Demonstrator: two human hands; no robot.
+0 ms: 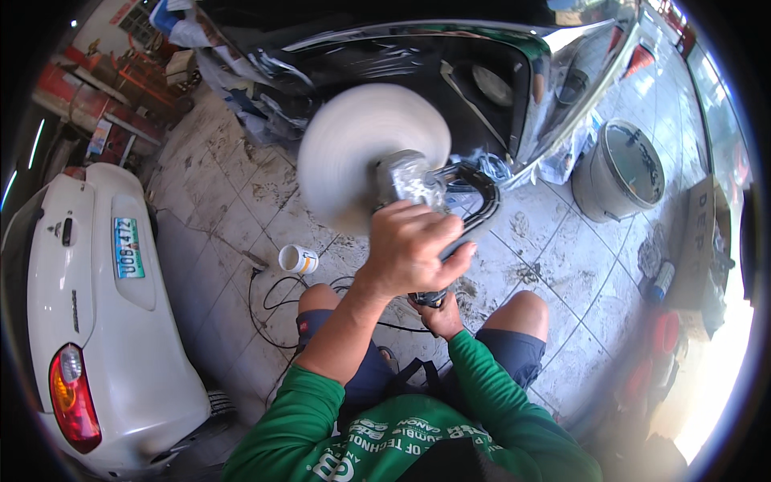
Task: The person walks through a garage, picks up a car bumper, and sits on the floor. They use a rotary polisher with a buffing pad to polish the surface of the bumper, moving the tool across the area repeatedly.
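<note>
A power polisher with a black loop handle is held out in front of me. Its wide white pad is blurred, as if spinning, and overlaps the lower part of a dark car bumper; whether it touches is hard to tell. My left hand is closed over the top of the polisher's body, just behind its metal head. Closer to me, my right hand wraps the rear grip, its fingers partly hidden. The polisher's middle is largely covered by my left hand.
A black cord loops over the dirty tiled floor, near a small white cup. At the right stand a large grey bucket and a cardboard box. A white car is parked at the left.
</note>
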